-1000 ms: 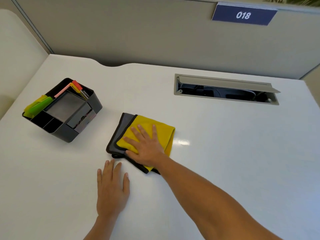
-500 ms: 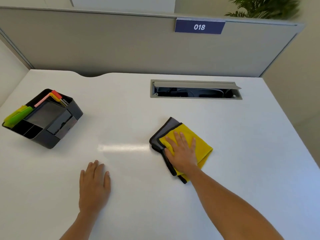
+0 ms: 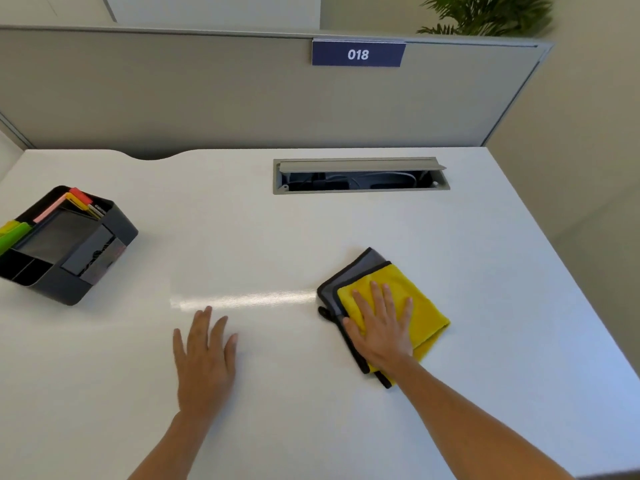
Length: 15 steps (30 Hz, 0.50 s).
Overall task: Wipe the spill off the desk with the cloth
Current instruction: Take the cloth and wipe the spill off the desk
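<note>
White desk [image 3: 311, 230] bears cloth [image 3: 426, 306], organizer [image 3: 69, 251], perhaps a wet streak [image 3: 242, 299].

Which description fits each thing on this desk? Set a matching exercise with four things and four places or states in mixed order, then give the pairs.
Things:
1. cloth
2. left hand
3. organiser
4. cable hatch

Descriptions:
A. at the desk's left edge, holding pens
B. flat on the bare desk, holding nothing
C. lid raised, set in the desk near the partition
D. folded, yellow and grey, pressed under the right hand

Pairs: 1-D, 2-B, 3-A, 4-C
</note>
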{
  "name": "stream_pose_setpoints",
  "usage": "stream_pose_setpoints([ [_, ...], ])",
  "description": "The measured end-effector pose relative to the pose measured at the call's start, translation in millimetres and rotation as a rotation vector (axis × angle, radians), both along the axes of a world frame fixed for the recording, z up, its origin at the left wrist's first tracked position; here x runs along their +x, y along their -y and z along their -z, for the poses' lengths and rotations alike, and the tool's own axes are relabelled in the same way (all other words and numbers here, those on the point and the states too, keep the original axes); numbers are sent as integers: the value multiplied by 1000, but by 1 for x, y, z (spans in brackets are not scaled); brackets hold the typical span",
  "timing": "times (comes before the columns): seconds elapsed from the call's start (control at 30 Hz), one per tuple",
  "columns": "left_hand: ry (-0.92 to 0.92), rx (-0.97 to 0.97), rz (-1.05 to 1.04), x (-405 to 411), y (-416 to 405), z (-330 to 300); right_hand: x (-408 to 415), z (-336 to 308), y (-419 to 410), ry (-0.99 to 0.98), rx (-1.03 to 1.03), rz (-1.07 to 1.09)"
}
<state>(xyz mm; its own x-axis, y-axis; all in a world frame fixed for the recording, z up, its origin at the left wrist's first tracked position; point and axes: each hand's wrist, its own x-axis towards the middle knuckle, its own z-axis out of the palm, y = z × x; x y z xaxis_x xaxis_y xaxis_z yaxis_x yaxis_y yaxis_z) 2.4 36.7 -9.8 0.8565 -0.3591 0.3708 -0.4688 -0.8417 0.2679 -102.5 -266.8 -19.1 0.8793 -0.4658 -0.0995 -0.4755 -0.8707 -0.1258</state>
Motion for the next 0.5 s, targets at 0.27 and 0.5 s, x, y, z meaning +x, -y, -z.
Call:
stream_pose_setpoints([
  [0.27, -298, -62, 227, -61, 119, -10, -30, 5, -36, 96, 10, -166],
  [0.5, -345, -22, 274, -73, 144, 1, -38, 3, -21, 116, 25, -119],
])
